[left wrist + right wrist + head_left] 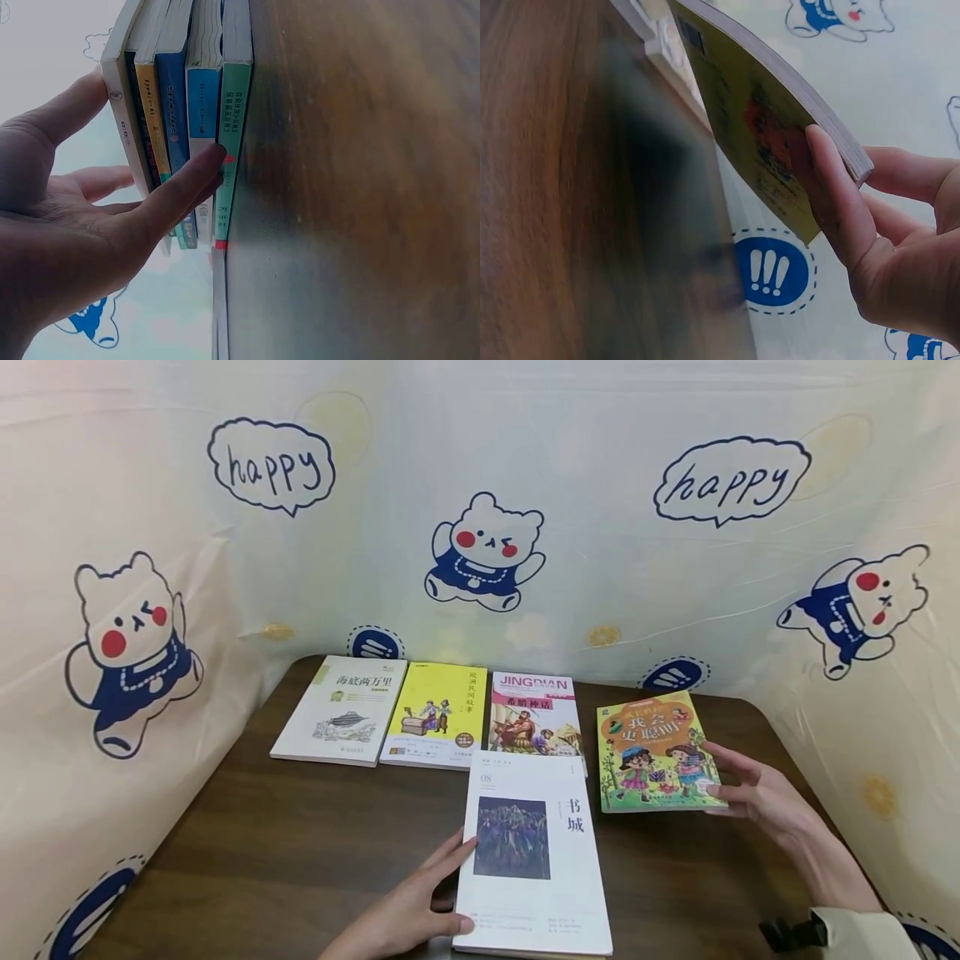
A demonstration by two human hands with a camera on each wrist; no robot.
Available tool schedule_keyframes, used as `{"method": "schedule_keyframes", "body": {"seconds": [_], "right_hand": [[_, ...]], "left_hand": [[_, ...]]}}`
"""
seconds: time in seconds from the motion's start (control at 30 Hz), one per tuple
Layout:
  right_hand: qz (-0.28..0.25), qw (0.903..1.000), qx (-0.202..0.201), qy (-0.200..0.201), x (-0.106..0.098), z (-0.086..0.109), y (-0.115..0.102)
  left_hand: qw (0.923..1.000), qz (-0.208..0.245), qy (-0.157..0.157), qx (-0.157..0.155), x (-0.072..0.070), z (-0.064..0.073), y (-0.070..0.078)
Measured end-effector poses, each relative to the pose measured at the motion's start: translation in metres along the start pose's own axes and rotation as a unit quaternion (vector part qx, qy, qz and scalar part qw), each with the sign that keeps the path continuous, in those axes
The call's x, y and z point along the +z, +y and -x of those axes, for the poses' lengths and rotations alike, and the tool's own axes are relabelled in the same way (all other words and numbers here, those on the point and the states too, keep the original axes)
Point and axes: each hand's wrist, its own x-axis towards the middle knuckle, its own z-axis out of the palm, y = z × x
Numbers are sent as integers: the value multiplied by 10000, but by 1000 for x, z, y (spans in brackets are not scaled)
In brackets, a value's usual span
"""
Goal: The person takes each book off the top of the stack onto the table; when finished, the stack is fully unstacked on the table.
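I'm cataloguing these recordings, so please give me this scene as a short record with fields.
Right hand: holds yellow-green book, raised off table
Left hand: touches spine side of book stack
Stack top: white book with dark picture
Back row, left to right: green-edged white book, yellow book, pink-titled book
Surface: brown wooden table
Backdrop: bear-printed sheet

Cream-white right sleeve; black fitting beside it (details too dark to tell).
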Motion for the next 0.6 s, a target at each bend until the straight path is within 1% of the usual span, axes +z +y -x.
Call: {"method": "schedule_keyframes", "body": {"seconds": [0.03, 0.17, 0.23, 0.27, 0.4, 0.47, 0.6], "right_hand": [[59, 10000, 38, 12, 0, -3, 0], [382, 9990, 223, 86, 2, -17, 2], [514, 9980, 347, 113, 3, -24, 3], [591, 9974, 392, 138, 5, -28, 2], [779, 9955, 509, 174, 7, -43, 0], [869, 9947, 518, 168, 8, -51, -1], [912, 9941, 569, 159, 6, -64, 0]], "left_hand": [[10000, -32, 5, -21, 0, 0, 0], [9984, -535, 43, -157, -2, 1, -1], [9973, -692, 46, -251, -3, 1, 0], [9969, -736, 44, -288, -3, 1, 0], [9971, -662, 32, -365, -2, 1, 2], [9968, -695, 51, -395, -2, 1, 2], [9959, -811, 63, -406, -3, 1, 3]]}}
